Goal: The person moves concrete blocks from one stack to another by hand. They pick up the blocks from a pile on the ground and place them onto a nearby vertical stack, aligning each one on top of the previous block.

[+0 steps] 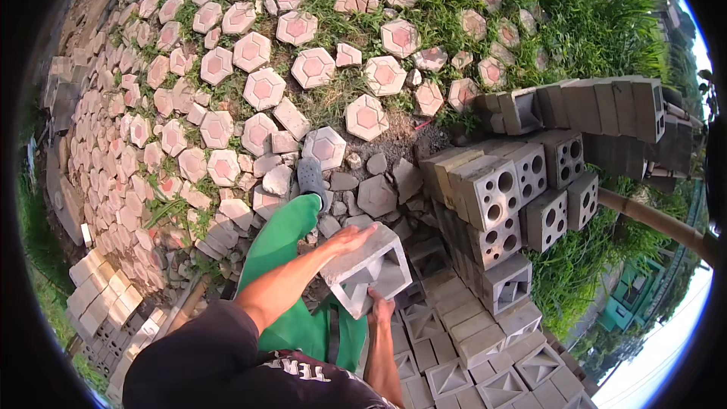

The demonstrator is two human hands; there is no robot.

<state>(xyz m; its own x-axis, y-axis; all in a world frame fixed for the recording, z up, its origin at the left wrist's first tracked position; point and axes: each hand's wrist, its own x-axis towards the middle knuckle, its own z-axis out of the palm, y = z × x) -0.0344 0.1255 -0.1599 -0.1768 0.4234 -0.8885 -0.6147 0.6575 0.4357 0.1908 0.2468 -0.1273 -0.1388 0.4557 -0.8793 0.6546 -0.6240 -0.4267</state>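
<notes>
Head view: left hand [350,240] atop, right hand [380,307] beneath hollow concrete block [369,266], grip holding; may slip onto foot [311,179].

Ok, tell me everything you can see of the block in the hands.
The grey block looks like cast concrete, box-shaped, with open hollows in its near face. It is held tilted above the rows of similar blocks. The left hand lies flat on its pale top face; the right hand grips it from beneath at the lower edge. Its far side is hidden.
</notes>
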